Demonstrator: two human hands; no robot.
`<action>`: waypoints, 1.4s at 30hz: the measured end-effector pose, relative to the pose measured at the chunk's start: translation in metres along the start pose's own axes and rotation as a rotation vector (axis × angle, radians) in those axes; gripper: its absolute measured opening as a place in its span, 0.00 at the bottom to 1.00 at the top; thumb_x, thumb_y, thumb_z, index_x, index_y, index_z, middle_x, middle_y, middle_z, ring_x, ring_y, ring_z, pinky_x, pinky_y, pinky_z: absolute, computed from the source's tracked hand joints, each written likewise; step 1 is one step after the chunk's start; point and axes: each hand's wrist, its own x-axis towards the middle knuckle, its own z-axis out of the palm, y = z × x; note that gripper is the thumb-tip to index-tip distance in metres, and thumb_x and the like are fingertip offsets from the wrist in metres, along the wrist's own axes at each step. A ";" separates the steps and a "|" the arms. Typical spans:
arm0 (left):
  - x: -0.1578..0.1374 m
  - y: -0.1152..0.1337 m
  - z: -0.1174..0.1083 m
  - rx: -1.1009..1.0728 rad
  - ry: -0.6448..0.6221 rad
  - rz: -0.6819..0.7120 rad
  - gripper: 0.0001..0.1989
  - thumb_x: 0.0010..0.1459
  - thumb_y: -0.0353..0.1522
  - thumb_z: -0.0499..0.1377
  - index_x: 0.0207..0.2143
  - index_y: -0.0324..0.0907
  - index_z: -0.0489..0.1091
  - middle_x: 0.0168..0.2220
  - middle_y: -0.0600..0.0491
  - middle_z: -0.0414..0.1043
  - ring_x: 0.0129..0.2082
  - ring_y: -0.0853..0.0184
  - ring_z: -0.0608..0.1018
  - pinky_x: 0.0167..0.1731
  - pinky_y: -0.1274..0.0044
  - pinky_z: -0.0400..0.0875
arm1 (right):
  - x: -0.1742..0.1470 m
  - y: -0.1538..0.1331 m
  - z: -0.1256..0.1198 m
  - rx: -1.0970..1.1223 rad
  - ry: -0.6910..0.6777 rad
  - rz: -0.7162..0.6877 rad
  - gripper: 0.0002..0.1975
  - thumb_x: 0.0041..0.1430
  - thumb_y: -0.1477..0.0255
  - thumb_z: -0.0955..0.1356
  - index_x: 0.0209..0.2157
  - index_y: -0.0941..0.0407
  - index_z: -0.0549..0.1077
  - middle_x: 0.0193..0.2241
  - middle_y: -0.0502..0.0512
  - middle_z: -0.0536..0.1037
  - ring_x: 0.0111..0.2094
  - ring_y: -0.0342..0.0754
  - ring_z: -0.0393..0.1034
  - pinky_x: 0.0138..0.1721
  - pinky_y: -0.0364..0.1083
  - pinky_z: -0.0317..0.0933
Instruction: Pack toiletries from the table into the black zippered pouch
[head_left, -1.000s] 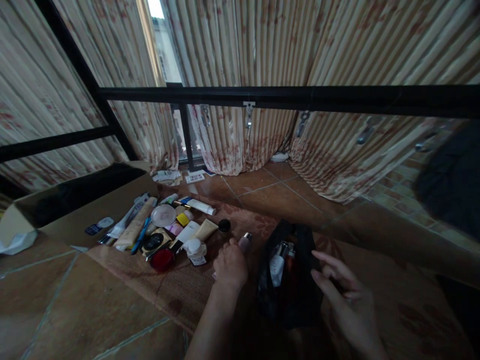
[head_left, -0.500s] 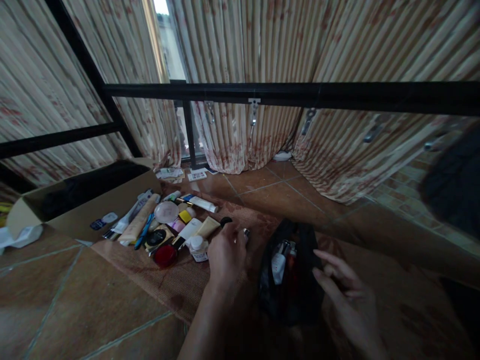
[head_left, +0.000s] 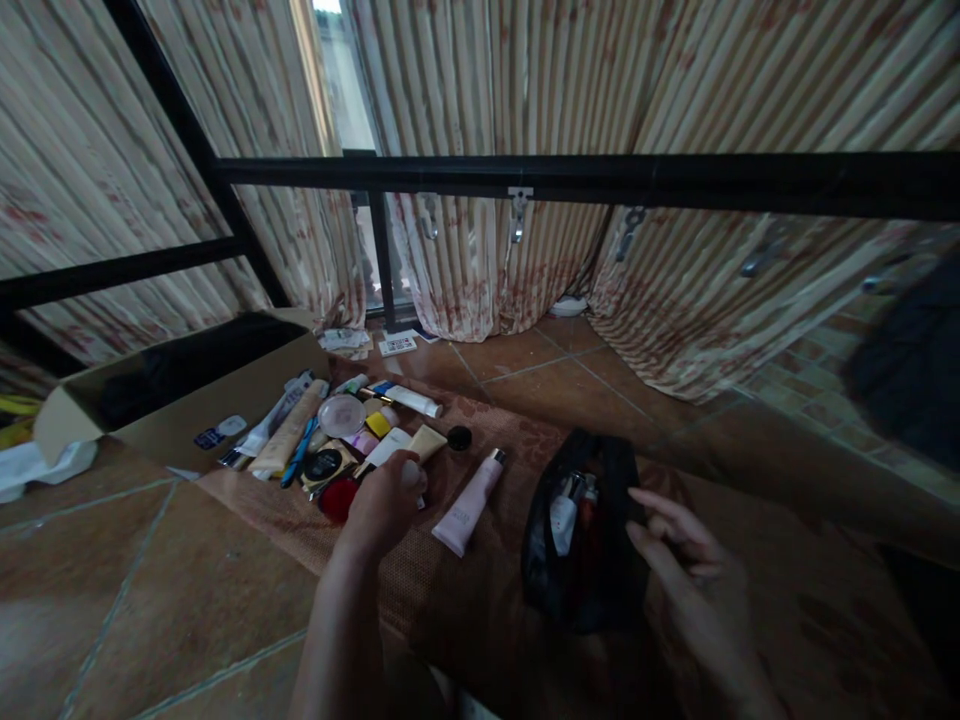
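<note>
My left hand (head_left: 384, 505) is closed around a small white bottle (head_left: 411, 478), at the near side of a pile of cosmetics. Most of the bottle is hidden by my fingers. A pink squeeze tube (head_left: 471, 505) lies alone on the brown cloth, between that hand and a black pouch (head_left: 544, 570). The pouch stands unzipped, with a white tube (head_left: 562, 522) and a reddish item (head_left: 586, 520) inside. Thumb and fingers of my right hand (head_left: 686, 560) pinch the pouch's right rim. Beside the left hand lie a red round case (head_left: 339, 498) and a beige tube (head_left: 424, 443).
A cardboard box (head_left: 202, 400) holding dark material stands behind the pile at the left. A round black lid (head_left: 459, 437) rests on the brown cloth (head_left: 517, 415). Papers (head_left: 397, 344) lie on the tiled floor below the striped curtains (head_left: 465, 270). A black rail (head_left: 525, 172) crosses behind.
My left hand has moved left from the pink tube to the white bottle, leaving the tube lying on the cloth in plain view. My right hand stays at the pouch's rim.
</note>
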 end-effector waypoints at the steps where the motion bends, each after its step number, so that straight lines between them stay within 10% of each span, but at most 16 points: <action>1: 0.001 0.000 0.002 -0.028 -0.010 0.001 0.17 0.54 0.28 0.58 0.47 0.40 0.72 0.38 0.46 0.79 0.41 0.58 0.79 0.39 0.75 0.70 | 0.000 0.000 0.000 0.001 0.002 -0.001 0.19 0.50 0.60 0.72 0.43 0.53 0.79 0.23 0.45 0.62 0.24 0.40 0.57 0.24 0.38 0.55; 6: 0.006 0.002 0.010 -0.114 0.053 0.000 0.09 0.54 0.33 0.60 0.39 0.42 0.71 0.33 0.50 0.78 0.35 0.60 0.79 0.34 0.75 0.70 | 0.001 0.000 -0.001 -0.008 -0.004 -0.008 0.19 0.51 0.61 0.72 0.44 0.53 0.79 0.24 0.46 0.63 0.25 0.41 0.59 0.26 0.39 0.56; 19: 0.006 0.039 0.028 -0.143 0.244 -0.071 0.20 0.59 0.39 0.57 0.53 0.42 0.67 0.40 0.44 0.80 0.41 0.55 0.81 0.37 0.72 0.71 | 0.001 0.006 -0.003 0.085 -0.018 -0.042 0.14 0.53 0.67 0.72 0.43 0.52 0.79 0.23 0.45 0.62 0.24 0.41 0.58 0.25 0.40 0.55; 35: 0.013 0.037 0.035 -0.302 0.112 0.006 0.27 0.53 0.42 0.62 0.52 0.37 0.69 0.41 0.44 0.79 0.41 0.56 0.80 0.39 0.72 0.73 | 0.000 0.003 -0.003 0.065 0.013 -0.024 0.13 0.52 0.66 0.72 0.40 0.52 0.80 0.24 0.46 0.65 0.23 0.41 0.59 0.23 0.39 0.55; 42: 0.013 0.032 0.027 -0.518 0.365 -0.035 0.22 0.59 0.38 0.58 0.52 0.36 0.70 0.50 0.42 0.75 0.51 0.58 0.77 0.49 0.71 0.71 | 0.000 0.002 -0.005 0.023 0.055 0.026 0.16 0.48 0.63 0.73 0.40 0.53 0.81 0.25 0.47 0.66 0.25 0.41 0.61 0.25 0.39 0.57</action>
